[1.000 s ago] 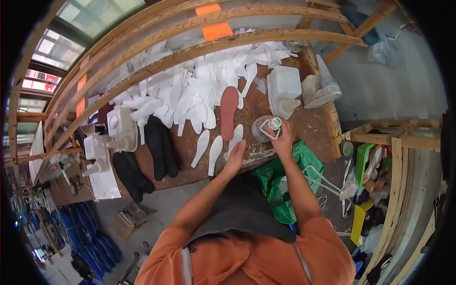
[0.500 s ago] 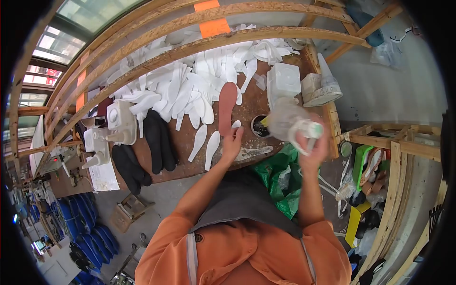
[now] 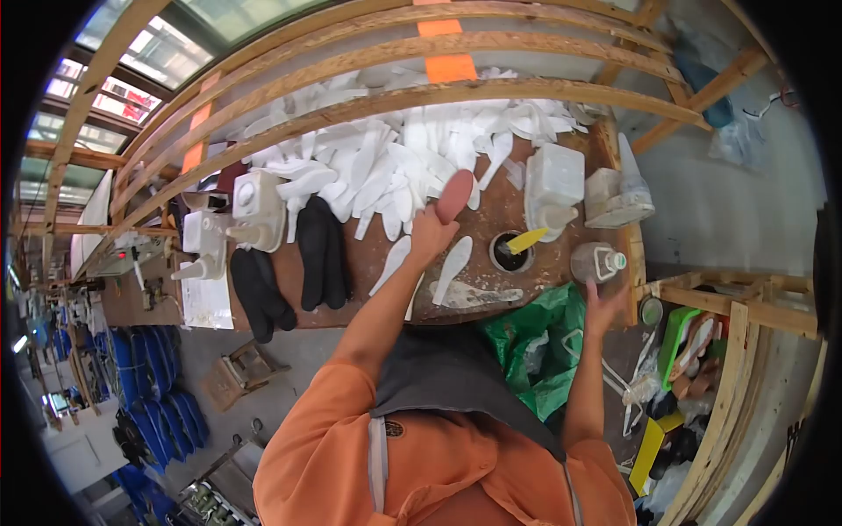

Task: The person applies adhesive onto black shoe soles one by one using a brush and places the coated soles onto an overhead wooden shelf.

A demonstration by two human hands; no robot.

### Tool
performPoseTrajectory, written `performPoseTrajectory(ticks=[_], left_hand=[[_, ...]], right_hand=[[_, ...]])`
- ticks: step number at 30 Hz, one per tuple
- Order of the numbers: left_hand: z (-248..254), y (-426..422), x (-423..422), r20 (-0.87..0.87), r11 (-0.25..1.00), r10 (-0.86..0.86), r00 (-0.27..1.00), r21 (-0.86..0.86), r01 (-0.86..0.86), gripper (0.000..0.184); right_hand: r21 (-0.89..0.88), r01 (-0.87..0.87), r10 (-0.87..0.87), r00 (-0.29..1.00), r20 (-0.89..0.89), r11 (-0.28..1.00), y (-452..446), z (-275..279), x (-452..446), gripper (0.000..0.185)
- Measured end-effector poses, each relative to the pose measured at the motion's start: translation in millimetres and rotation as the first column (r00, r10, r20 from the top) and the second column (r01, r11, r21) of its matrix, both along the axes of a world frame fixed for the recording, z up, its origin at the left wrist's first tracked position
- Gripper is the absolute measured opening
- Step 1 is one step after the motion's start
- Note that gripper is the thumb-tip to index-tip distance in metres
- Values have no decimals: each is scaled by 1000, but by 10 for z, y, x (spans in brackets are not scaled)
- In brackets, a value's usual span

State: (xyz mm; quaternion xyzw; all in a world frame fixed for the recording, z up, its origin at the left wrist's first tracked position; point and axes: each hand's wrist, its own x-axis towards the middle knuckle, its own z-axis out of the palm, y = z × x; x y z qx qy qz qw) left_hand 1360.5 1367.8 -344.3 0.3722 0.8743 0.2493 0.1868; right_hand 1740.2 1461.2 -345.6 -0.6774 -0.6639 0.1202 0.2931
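Observation:
My left hand is closed on the red insole, near the heap of white insole pieces. One loose white piece lies just right of that hand, another on its left. At the table's right end my right hand is open, its fingers spread beside the clear jug, which stands on the table. Between the hands is a dark round pot with a yellow spatula in it. Black insoles lie to the left.
White bottles with nozzles stand at the left, and a square white container at the back right. Wooden rails arch over the table. A green bag hangs at the front edge; a small stool is on the floor.
The jug has moved right, off the pot, and now stands on the table with my right hand opened beside it. My left hand has taken hold of the red insole and lifted it.

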Motion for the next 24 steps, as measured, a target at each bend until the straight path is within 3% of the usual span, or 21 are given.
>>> performPoseTrajectory(ticks=[1,2,3,5,6,8,10,13,16,18,20,21,23,24], left_hand=[[100,-77,-60,-12,1000,10,1000,2,-10,37],[204,-217,-112,602,980,56,796,122,-160,35],[270,-398,-147,963,925,-30,267,128,-358,34],[350,-825,-237,986,978,-75,151,103,-181,32],[792,-1031,-266,990,997,29,136,-19,-75,23],[664,-1458,-61,965,921,-156,212,219,-321,18],[920,-1919,-184,975,884,-2,224,106,-454,21],[897,-2564,-454,978,674,59,199,108,-731,37],[927,-3115,-907,973,622,136,184,61,-780,41],[659,-3327,-1199,875,608,275,398,163,-777,41],[178,-3406,-1476,987,620,63,146,76,-781,41],[202,-3379,-1522,990,619,46,135,77,-782,41],[249,-3175,-1538,986,651,135,95,-16,-759,41],[211,-3135,-1531,987,663,139,85,-29,-748,41]], right_hand=[[61,31,-33,998,46,998,-200,156,-52,74],[-31,-3,2,1000,-23,1000,-383,130,42,65],[-126,-53,41,995,-93,991,-580,96,137,56],[-302,-226,149,955,-258,926,-947,32,23,39],[-326,-335,201,902,-381,884,-1120,151,-258,31],[-502,-510,314,849,-425,699,-1356,423,-843,29],[-459,-745,227,614,-756,484,-1571,331,-1419,30],[-498,-860,191,510,-839,110,-1714,351,-2459,36],[-453,-873,616,460,-640,182,-1910,308,-3504,53],[-501,-830,636,527,-564,245,-2033,138,-4052,58],[-562,-792,672,552,-494,237,-2143,102,-4407,61],[-644,-706,739,595,-316,293,-2205,25,-4538,61],[-570,-674,754,642,-137,470,-2336,-89,-4559,57],[-571,-664,753,647,-116,483,-2352,-37,-4579,57]])
